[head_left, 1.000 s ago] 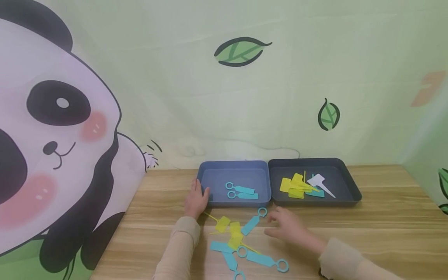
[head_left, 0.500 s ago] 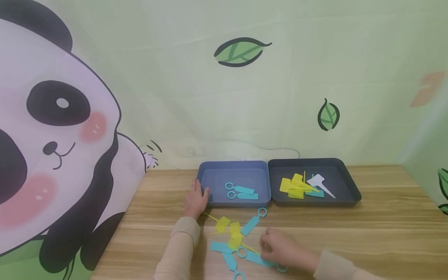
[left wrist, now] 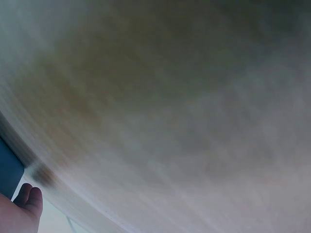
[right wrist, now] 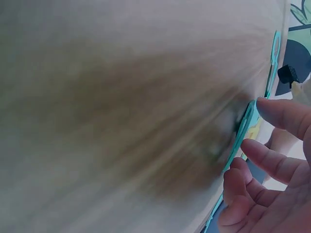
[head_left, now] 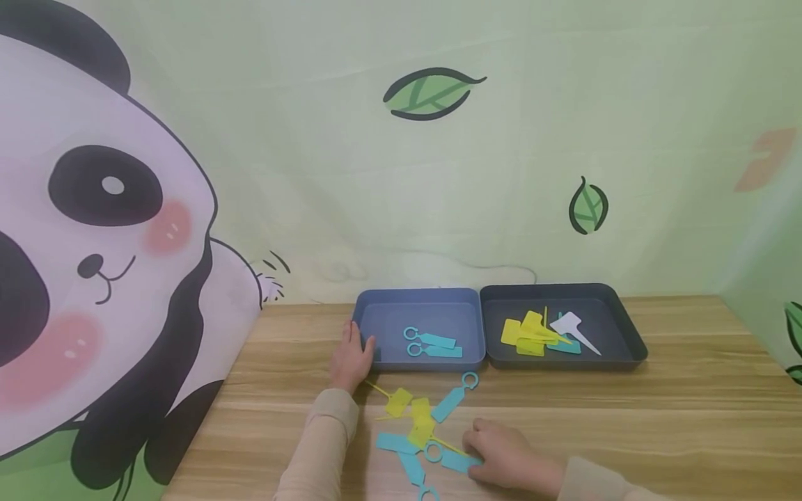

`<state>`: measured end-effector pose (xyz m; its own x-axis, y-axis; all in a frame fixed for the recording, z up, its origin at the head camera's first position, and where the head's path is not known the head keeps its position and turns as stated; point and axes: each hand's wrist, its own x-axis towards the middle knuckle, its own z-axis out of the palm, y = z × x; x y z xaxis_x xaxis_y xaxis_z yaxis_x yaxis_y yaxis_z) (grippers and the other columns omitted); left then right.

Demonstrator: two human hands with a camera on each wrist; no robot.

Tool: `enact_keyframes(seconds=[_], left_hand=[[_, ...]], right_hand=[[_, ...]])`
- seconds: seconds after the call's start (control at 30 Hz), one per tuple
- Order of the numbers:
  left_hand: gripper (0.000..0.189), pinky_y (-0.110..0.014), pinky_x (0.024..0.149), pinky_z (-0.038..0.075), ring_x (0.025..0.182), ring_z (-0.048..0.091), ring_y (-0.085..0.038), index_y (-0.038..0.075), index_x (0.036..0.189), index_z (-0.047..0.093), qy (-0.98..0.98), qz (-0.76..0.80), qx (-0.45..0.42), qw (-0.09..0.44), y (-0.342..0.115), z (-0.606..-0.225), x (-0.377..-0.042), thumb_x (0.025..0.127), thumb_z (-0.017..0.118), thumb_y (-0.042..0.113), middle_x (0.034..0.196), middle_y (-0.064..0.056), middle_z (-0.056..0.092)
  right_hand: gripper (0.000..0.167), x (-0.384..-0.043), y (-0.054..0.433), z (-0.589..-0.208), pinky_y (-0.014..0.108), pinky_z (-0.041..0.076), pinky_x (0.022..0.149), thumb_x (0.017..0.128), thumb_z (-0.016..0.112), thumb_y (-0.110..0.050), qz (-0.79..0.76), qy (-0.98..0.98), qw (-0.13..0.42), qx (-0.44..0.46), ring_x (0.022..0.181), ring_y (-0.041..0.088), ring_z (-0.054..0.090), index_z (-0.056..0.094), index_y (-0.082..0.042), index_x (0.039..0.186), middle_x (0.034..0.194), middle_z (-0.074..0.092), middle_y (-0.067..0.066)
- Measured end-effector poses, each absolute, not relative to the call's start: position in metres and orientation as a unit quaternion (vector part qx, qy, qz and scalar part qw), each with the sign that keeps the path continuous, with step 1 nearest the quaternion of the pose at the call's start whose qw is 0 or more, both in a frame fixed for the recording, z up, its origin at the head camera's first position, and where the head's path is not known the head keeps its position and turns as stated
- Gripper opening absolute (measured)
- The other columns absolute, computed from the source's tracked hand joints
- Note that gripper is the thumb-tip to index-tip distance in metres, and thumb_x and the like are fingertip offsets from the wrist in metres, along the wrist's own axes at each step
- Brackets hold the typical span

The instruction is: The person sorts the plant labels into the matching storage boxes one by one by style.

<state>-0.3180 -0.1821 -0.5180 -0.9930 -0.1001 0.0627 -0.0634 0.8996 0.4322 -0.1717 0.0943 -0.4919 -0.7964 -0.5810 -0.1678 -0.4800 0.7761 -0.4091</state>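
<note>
At the table's front, my right hand [head_left: 504, 456] pinches a turquoise ring-ended plant tag [head_left: 456, 459] between thumb and fingers; its ring is hidden by the hand. In the right wrist view the thumb and index finger of my right hand [right wrist: 272, 174] touch the edge of a turquoise tag [right wrist: 245, 119]. With straight fingers, my left hand [head_left: 352, 358] rests on the left side of the blue tray [head_left: 382, 313]. That tray holds two turquoise ring tags [head_left: 438, 341]. Left of the right hand lie more turquoise ring tags [head_left: 410, 466] and yellow T-shaped plant labels [head_left: 422, 421].
Against the blue tray's right side stands a dark grey tray [head_left: 601, 306]. Inside it are several yellow labels [head_left: 531, 334], a white T-shaped label [head_left: 568, 323] and a turquoise label [head_left: 567, 346]. Another turquoise ring tag [head_left: 447, 405] lies before the trays. A panda-printed backdrop [head_left: 313, 174] hangs behind.
My right hand has come down from near the dark tray onto the turquoise ring tag, its fingers closing around it. My left hand and both trays stay where they were.
</note>
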Motion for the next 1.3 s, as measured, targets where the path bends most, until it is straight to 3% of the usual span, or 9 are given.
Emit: enact_keyframes(seconds=[0.53, 0.83, 1.3], left_hand=[[0.066, -0.046, 0.094, 0.037, 0.121, 0.039, -0.037, 0.000, 0.139, 0.021, -0.975, -0.215, 0.038, 0.052, -0.183, -0.520, -0.318, 0.091, 0.031, 0.044, 0.148, -0.013, 0.016], [0.066, -0.046, 0.095, 0.036, 0.122, 0.039, -0.036, -0.001, 0.139, 0.020, -0.975, -0.212, 0.039, 0.049, -0.182, -0.518, -0.317, 0.092, 0.031, 0.044, 0.148, -0.014, 0.016], [0.066, -0.046, 0.096, 0.036, 0.121, 0.040, -0.037, 0.000, 0.139, 0.021, -0.974, -0.217, 0.042, 0.051, -0.182, -0.518, -0.317, 0.092, 0.032, 0.043, 0.148, -0.013, 0.016]], right_hand=[[0.017, -0.183, 0.099, -0.496, 0.019, 0.032, 0.053, 0.071, 0.068, -0.025, -0.162, 0.940, 0.104, -0.282, 0.063, 0.007, 0.037, 0.059, -0.015, 0.082, 0.073, 0.041, -0.007], [0.010, -0.194, 0.104, -0.501, 0.021, 0.033, 0.054, 0.069, 0.067, -0.017, -0.151, 0.945, 0.065, -0.282, 0.061, 0.008, 0.037, 0.057, -0.015, 0.072, 0.069, 0.042, -0.007], [0.015, -0.209, 0.102, -0.495, 0.023, 0.031, 0.053, 0.062, 0.063, -0.005, -0.193, 0.938, 0.145, -0.250, 0.060, 0.012, 0.038, 0.051, -0.012, 0.063, 0.062, 0.043, -0.004]])
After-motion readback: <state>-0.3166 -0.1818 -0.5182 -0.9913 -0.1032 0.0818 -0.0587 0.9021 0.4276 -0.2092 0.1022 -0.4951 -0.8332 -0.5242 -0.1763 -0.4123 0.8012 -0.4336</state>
